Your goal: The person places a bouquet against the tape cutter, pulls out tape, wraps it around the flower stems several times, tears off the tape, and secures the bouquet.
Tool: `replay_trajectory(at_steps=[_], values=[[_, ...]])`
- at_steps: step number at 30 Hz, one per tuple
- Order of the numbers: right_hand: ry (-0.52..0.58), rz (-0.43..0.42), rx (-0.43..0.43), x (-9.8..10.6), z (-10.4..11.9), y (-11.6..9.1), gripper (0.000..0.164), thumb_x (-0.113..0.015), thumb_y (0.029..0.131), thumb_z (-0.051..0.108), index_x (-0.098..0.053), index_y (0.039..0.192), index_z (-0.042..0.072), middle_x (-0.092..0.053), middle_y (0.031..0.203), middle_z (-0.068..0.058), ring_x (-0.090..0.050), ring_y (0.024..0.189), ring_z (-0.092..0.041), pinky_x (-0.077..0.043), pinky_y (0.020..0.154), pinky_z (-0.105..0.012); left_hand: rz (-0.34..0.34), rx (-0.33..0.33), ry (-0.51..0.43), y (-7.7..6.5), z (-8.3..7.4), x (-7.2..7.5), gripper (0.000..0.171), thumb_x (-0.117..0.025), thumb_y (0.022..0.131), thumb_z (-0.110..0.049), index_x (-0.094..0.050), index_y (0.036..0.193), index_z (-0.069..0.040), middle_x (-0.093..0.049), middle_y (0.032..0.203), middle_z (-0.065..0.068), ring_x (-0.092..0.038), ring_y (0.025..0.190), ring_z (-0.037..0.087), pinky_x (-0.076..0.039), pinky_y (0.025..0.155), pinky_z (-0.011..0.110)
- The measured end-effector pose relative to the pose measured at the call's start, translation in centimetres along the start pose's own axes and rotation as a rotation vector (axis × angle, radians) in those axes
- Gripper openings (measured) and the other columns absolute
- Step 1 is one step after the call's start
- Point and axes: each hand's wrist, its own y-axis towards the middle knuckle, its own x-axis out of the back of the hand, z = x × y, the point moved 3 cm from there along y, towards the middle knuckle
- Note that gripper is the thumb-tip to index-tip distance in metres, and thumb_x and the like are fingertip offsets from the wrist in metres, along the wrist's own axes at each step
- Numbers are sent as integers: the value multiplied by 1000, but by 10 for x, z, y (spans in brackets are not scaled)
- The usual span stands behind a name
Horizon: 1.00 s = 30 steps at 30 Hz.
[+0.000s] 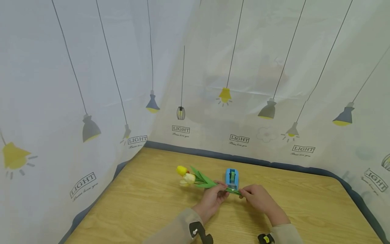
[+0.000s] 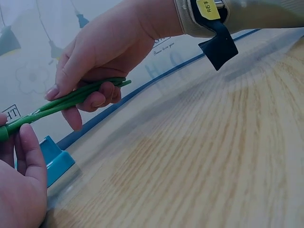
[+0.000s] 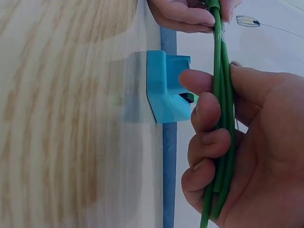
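Observation:
A bunch of tulips (image 1: 189, 178), with yellow and cream heads and a hint of red, lies across both hands above the table. My left hand (image 1: 211, 200) pinches the green stems just below the leaves (image 1: 204, 179). Farther down, my right hand (image 1: 259, 200) has its fingers curled round the lower stems (image 3: 223, 95), whose ends stick out past the little finger. A shiny clear patch (image 3: 222, 34), looking like tape, shows on the stems between the hands. Just behind them stands a blue tape dispenser (image 1: 236, 178) with a greenish roll; neither hand grips it.
The wood-grain table (image 1: 146, 203) spreads out on both sides of the hands. Pale curtains (image 1: 207, 118) printed with hanging lamps enclose its back and sides, with a dark blue band (image 1: 195, 152) along the table's edge. Dark straps with camera mounts (image 1: 195, 229) sit at both wrists.

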Motion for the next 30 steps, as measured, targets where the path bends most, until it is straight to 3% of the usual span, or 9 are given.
replay_trajectory(at_steps=[6, 12, 17, 23, 27, 30], values=[[31, 16, 18, 0, -6, 2, 28, -62, 108, 28, -83, 95, 15, -67, 76, -4, -51, 66, -14, -42, 58, -28, -3, 1, -12, -1, 0, -1, 16, -66, 99, -3, -63, 88, -15, -69, 91, 2, -67, 77, 8, -59, 74, 21], [31, 13, 113, 1, -7, 2, 20, -69, 104, 25, -84, 97, 14, -80, 99, -3, -62, 75, -12, -52, 65, -30, -58, -1, -32, -3, 1, -1, 13, -68, 101, -5, -59, 99, -14, -70, 91, 0, -67, 80, 9, -59, 78, 22], [-41, -17, 175, 1, -5, 2, 13, -74, 100, 21, -85, 97, 14, -82, 95, -1, -64, 73, -9, -54, 63, -27, -86, -1, -13, -5, 1, -1, 16, -71, 101, -6, -57, 99, -14, -70, 92, -1, -69, 86, 11, -59, 84, 27], [-214, -98, 206, -1, -3, 3, 6, -80, 94, 19, -86, 93, 19, -79, 86, 7, -68, 75, -4, -60, 68, -27, -86, 14, -8, -8, 0, -2, 19, -72, 101, -7, -57, 93, -16, -68, 92, -1, -69, 87, 12, -59, 86, 28], [-299, -132, 230, -1, 0, 3, 4, -81, 94, 21, -85, 91, 20, -72, 78, 13, -62, 68, 0, -57, 65, -25, -89, 12, -16, -10, 0, -2, 18, -71, 101, -7, -58, 93, -16, -68, 94, -1, -68, 88, 12, -59, 86, 27], [-293, -126, 228, -1, 1, 1, 7, -79, 96, 23, -82, 90, 21, -70, 78, 14, -57, 66, 1, -53, 63, -25, -83, 16, -24, -9, 1, -1, 17, -72, 101, -7, -59, 94, -16, -68, 96, 0, -68, 89, 12, -60, 86, 27]])
